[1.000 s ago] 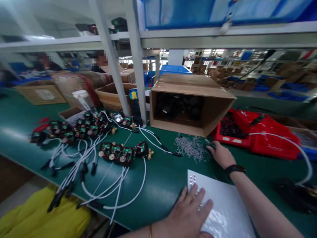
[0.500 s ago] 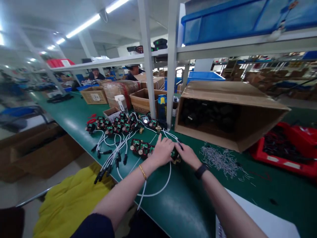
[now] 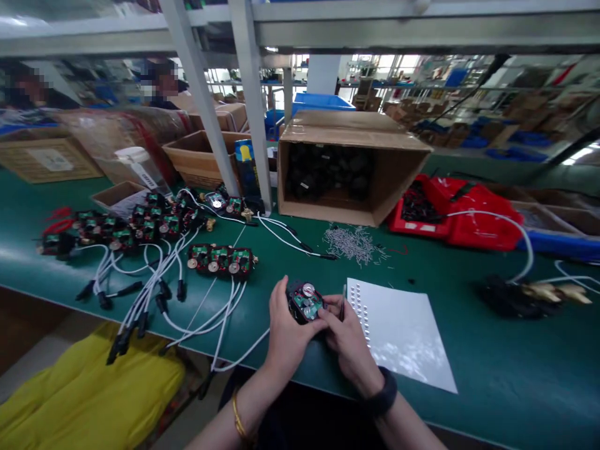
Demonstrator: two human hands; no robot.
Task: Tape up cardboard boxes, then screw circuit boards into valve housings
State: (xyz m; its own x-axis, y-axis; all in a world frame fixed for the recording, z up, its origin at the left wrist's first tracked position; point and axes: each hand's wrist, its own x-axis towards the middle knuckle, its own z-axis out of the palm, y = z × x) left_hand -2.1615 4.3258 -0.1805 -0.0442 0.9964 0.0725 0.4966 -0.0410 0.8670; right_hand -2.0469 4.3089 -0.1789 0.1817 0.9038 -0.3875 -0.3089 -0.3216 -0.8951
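My left hand (image 3: pixel 291 328) is closed around the side of a black housing with an open green circuit board (image 3: pixel 307 301) and a round silver disc on it. My right hand (image 3: pixel 347 334) presses its thumb against the board's right edge. Between its fingers a thin dark tool (image 3: pixel 344 301) points upward, its kind unclear. Left of my hands, three similar board units (image 3: pixel 214 261) stand in a row, white cables trailing toward the table edge. To the right lies a white sheet (image 3: pixel 412 331) with small shiny pieces lined up along its left side.
More board units (image 3: pixel 145 219) with white cables crowd the left. A pile of small pale pins (image 3: pixel 354 244) lies before a cardboard box (image 3: pixel 394 169) of black parts. Red bins (image 3: pixel 487 215) stand at the right, near a black part with brass fittings (image 3: pixel 520 297). Shelf posts (image 3: pixel 253 112) rise behind.
My view has swung right and down. Both hands have left the row of units and now hold one unit nearer my body, beside the white sheet.
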